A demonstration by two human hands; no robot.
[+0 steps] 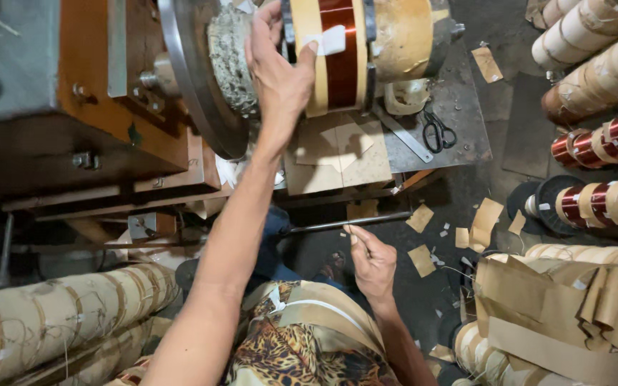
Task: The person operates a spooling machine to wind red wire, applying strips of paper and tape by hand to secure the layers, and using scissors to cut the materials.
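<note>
Cluttered workshop floor, paper scraps (421, 259) strewn lower right of centre, scissors (438, 131) on the metal bench (466, 107) above. Top centre, left hand (278, 68) pressing white tape (332, 40) with thumb onto copper coil (339, 61). Lower centre, right hand (371, 263) pinching a thin wire (347, 239).

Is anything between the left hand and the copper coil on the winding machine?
Nothing visible: the left hand already rests on the coil, thumb pressing a white tape piece against the copper winding.
</note>
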